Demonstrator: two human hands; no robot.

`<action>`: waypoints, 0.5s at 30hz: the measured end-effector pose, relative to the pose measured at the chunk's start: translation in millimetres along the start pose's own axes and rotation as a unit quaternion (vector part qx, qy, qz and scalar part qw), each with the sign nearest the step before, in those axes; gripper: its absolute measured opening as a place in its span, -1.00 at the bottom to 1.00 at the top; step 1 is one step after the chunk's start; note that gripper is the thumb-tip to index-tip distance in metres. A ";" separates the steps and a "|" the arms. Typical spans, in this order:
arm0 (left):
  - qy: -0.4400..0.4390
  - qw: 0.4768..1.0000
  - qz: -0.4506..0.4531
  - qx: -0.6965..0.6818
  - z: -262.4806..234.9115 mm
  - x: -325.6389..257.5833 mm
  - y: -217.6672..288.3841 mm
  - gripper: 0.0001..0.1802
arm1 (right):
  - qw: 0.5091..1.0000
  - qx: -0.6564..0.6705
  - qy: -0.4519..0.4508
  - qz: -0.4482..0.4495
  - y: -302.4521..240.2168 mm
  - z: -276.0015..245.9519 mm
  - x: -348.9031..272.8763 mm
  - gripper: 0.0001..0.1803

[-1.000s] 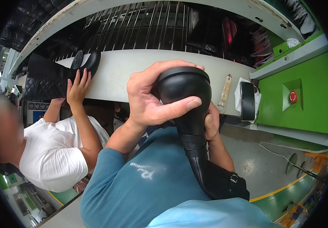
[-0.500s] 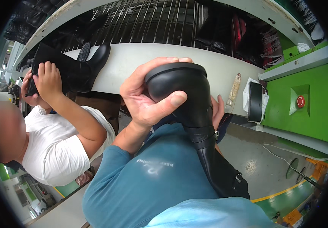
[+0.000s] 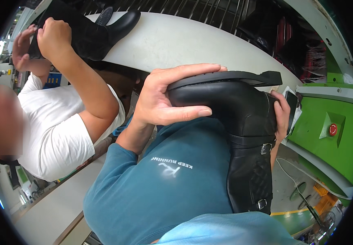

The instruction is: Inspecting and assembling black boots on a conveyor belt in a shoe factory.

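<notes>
We hold a tall black boot (image 3: 242, 134) sole-up in front of our chest, gripped at both ends.

Nearest us, the quilted shaft with its two buckles hangs down toward six o'clock against our blue sleeve, so the boot bends: shaft running six to twelve, foot running from three o'clock across to nine. Our left hand (image 3: 166, 100) wraps the toe end, fingers spread over the sole edge and thumb pressed along the upper, a firm but fairly open clasp. Our right hand (image 3: 282, 116) curls round the heel at three o'clock, mostly hidden behind the leather; it is closed on the boot. Further off, at eleven o'clock, a co-worker in a white shirt (image 3: 58, 134) grips another black boot (image 3: 90, 32) lying on the pale worktop (image 3: 176, 41). A green machine housing (image 3: 327, 134) with a red button stands at three o'clock.
</notes>
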State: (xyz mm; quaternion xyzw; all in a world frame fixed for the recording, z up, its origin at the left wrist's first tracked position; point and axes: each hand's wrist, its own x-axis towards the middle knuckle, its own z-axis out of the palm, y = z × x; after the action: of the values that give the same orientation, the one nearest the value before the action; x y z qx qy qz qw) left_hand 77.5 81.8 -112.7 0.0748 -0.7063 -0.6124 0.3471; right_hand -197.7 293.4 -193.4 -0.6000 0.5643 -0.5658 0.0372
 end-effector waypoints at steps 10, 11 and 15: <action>0.028 0.999 0.035 -0.014 -2.5 -16.7 -10.4 -0.17 | 0.999 -0.039 -0.014 -0.001 -4.4 8.3 10.6 -0.43; 0.031 0.999 0.040 -0.010 -2.1 -18.2 -11.9 -0.18 | 0.999 -0.041 -0.016 0.009 -9.0 9.8 12.7 -0.42; 0.012 0.997 0.059 0.050 -7.2 -20.9 -8.1 -0.22 | 0.998 -0.049 -0.030 0.014 -8.8 10.2 13.6 -0.41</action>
State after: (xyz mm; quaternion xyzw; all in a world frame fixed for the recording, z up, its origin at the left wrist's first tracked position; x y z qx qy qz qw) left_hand 94.8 85.1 -128.4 0.0577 -0.7347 -0.5540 0.3872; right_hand -188.5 280.8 -182.3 -0.6097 0.5986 -0.5186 0.0320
